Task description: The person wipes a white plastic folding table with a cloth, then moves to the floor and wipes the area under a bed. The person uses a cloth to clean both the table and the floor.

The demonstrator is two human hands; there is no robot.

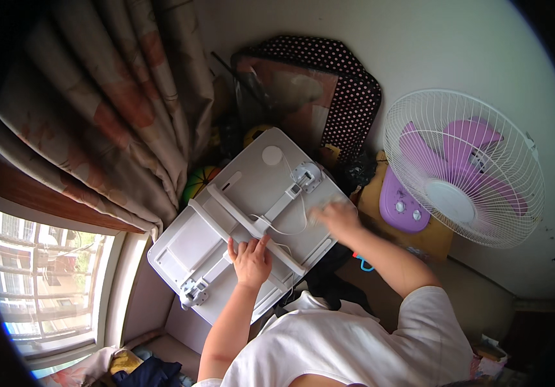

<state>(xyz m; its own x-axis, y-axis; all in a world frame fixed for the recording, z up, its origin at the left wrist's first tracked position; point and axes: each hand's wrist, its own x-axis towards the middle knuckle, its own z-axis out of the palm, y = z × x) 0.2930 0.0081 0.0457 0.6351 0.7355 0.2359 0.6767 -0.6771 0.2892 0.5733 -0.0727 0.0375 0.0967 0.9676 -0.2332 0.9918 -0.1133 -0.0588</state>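
Observation:
A white folding lap table (192, 254) lies underside up in front of me. Its two U-shaped legs (236, 212) are folded flat against the underside, with hinge brackets (308, 176) at opposite ends. A thin white cable (305, 213) loops loosely across the panel. My left hand (252, 266) rests near the table's middle, fingertips spread against the folded leg bars and grasping nothing I can make out. Over the table's right side, my right hand (338, 220) is motion-blurred; whether its fingers hold anything is unclear.
A white-caged fan (451, 200) with a purple base stands to the right. Behind the table are a polka-dot bag (354, 92) and a multicoloured ball (201, 180). Curtains (127, 111) and a barred window (45, 285) are at left. Clothes (149, 372) lie at lower left.

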